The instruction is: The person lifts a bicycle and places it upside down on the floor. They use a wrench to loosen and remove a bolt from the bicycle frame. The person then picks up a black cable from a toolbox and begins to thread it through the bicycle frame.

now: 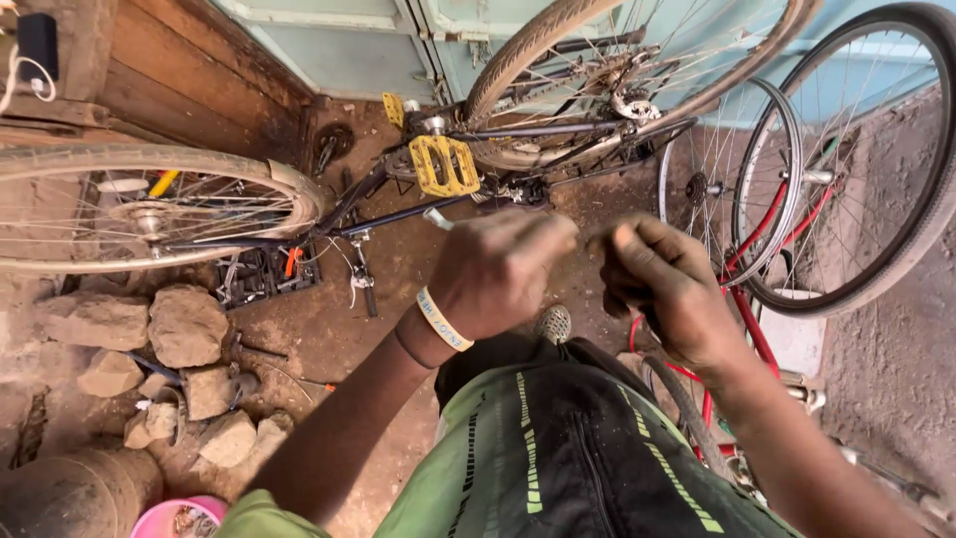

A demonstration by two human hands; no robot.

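My left hand [503, 269] is closed in a fist around a small metal tool [436, 217] whose light tip sticks out above the knuckles. A pale band sits on that wrist. My right hand [665, 284] is close beside it, fingers curled and pinched together; what it holds, if anything, is hidden. Both hands hover in front of an upturned dark-framed bicycle [418, 204] with a yellow pedal [444, 165] just above them.
A bicycle wheel [149, 204] lies to the left, a red-framed bicycle [757, 259] with wheels leans at the right. Stones [184, 324] and a tool tray [261, 274] rest on the dirt floor. A pink bowl [174, 518] sits bottom left.
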